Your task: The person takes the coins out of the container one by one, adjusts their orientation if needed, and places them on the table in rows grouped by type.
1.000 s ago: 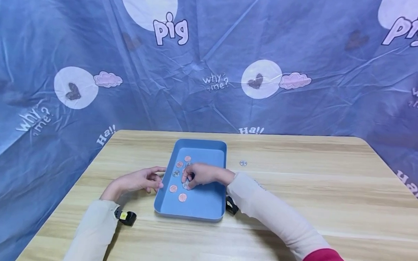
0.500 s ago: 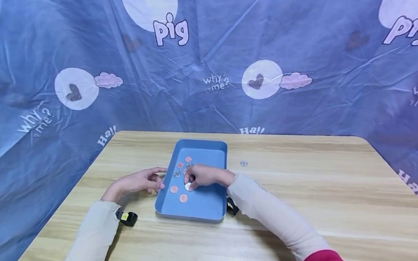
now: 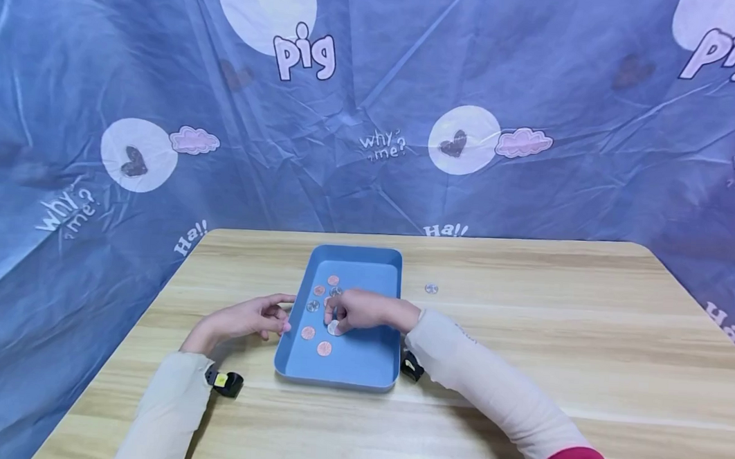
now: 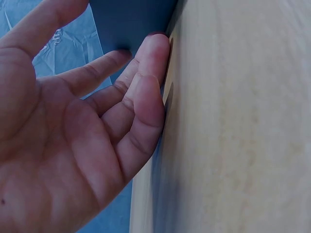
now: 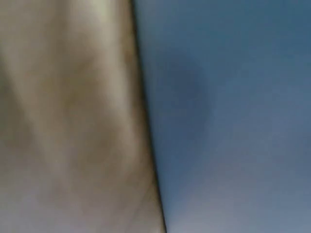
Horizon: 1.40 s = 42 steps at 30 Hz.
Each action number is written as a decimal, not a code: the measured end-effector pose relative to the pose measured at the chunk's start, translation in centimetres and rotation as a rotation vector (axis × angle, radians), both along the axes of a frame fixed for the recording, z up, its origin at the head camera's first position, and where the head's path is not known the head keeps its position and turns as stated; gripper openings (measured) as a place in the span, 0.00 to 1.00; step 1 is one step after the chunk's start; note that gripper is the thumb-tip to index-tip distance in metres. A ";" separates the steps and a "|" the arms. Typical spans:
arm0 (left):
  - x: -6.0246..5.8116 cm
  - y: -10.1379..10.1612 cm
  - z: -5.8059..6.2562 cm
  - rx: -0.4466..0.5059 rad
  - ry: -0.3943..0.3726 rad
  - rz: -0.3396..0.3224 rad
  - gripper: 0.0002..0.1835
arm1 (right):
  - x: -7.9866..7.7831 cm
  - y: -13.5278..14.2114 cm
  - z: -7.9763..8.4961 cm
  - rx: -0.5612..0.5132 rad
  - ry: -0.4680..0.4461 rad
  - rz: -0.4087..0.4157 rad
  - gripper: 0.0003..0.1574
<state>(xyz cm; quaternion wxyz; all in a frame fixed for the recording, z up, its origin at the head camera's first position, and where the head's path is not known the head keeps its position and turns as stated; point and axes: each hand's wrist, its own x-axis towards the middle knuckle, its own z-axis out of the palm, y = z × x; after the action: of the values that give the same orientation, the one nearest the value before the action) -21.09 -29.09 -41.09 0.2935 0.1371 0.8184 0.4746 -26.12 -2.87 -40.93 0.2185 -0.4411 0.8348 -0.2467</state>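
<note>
A blue rectangular tray (image 3: 360, 376) lies on the table with several copper and silver coins in it. My right hand (image 3: 363, 309) reaches in over its right side and pinches a silver coin (image 3: 333, 327) between thumb and fingers, low over the tray floor. Copper coins (image 3: 324, 348) and another silver coin (image 3: 313, 306) lie around that hand. Beside the tray's left wall is my left hand (image 3: 253, 318), its fingertips touching the outside; in the left wrist view its fingers (image 4: 148, 99) are loosely bent against the tray wall (image 4: 129, 24). The right wrist view is blurred and shows no fingers.
One silver coin (image 3: 431, 288) lies on the wooden table (image 3: 555, 336) right of the tray. A blue printed cloth (image 3: 370, 188) hangs behind the table. Black wrist devices (image 3: 228, 384) are strapped to both wrists.
The silver coin at the right fingertips has shifted slightly right and looks brighter, more of its face showing. The left hand and tray keep their places; the view has drifted a little.
</note>
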 end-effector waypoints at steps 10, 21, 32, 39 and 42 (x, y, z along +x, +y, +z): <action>-0.1 0.0 0.0 -0.011 0.003 0.002 0.41 | 0.0 0.3 -0.1 -0.049 -0.197 -0.088 0.07; -0.1 0.0 0.1 0.000 0.002 0.002 0.40 | -0.2 0.5 0.0 -0.119 -0.357 -0.103 0.11; -0.3 0.2 0.1 0.001 -0.004 -0.001 0.41 | -0.1 1.1 1.4 -0.214 -0.457 -0.150 0.20; -0.4 0.0 -0.1 0.004 -0.009 0.003 0.40 | 0.3 1.7 2.1 -0.268 -0.498 -0.142 0.23; -0.3 0.0 -0.1 -0.001 -0.009 0.007 0.40 | 0.5 2.0 2.6 -0.279 -0.506 -0.166 0.21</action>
<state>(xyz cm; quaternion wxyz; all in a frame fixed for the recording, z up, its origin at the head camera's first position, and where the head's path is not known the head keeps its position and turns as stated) -21.40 -29.12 -41.18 0.2956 0.1320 0.8178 0.4758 -25.67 -0.82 -38.31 0.3361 -0.3216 0.7448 -0.4783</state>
